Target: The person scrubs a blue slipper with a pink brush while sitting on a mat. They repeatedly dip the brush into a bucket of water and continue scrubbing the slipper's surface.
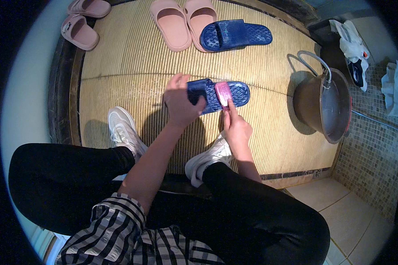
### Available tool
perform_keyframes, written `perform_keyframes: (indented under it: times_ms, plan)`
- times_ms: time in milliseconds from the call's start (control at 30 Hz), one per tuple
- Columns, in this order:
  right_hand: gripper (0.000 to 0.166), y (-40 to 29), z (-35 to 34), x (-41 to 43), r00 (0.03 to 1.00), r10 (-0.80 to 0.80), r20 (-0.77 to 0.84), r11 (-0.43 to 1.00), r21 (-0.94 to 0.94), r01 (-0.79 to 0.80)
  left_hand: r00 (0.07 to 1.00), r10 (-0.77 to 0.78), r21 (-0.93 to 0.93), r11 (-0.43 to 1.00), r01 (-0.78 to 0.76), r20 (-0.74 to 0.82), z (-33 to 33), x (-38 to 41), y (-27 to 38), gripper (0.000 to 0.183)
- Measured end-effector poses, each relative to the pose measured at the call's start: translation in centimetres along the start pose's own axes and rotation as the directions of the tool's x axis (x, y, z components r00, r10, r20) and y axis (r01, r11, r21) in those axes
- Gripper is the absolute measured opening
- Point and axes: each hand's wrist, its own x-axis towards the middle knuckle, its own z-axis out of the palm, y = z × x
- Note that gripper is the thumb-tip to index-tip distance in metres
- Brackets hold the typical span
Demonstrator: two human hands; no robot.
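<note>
A blue rubber slide slipper lies on the ribbed yellow floor in front of me, its heel end pointing right. My left hand, slightly blurred, spans the strap and toe end with thumb and fingers on opposite sides, so the toe is hidden. In my right hand is a pink plastic brush, pressed across the slipper's footbed behind the strap. The index finger stretches along the brush's back. Its underside is out of sight. A matching blue slipper rests further away, overlapping one slipper of a pink pair.
To the right stands a dark bucket holding liquid, with a metal shower hose leading into it. White cloths hang or lie by the mosaic-tiled wall. More pink slippers sit at upper left. My white sneakers flank the work.
</note>
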Motion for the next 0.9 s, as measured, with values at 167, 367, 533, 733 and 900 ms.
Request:
perform_keyframes:
  times_ms: [167,367,533,733,900]
  plan:
    - [0.037,0.2,0.6,-0.3,0.999,0.010,-0.054,0.999,0.036,-0.008,0.933,0.091,0.082,0.989,-0.127,0.347,0.6,-0.5,1.3,0.096]
    - [0.034,1.1,-0.5,0.0,0.998,-0.068,0.003,0.991,0.117,0.067,0.957,0.115,0.079,0.987,-0.140,0.265,1.2,-1.1,1.3,0.100]
    - [0.039,-0.4,-0.6,0.7,0.973,0.227,0.035,0.964,0.136,-0.230,0.990,0.021,0.172,0.984,-0.045,0.139,0.3,-2.0,1.8,0.093]
    - [0.038,1.8,-0.2,0.6,0.990,0.015,0.138,0.928,0.368,-0.066,0.993,-0.041,0.199,0.980,0.018,0.109,0.5,-2.5,1.7,0.098]
    - [0.039,2.9,-1.2,1.7,0.974,0.040,0.222,0.913,0.388,-0.126,0.982,-0.064,0.151,0.988,0.037,0.176,0.5,-2.5,1.2,0.101]
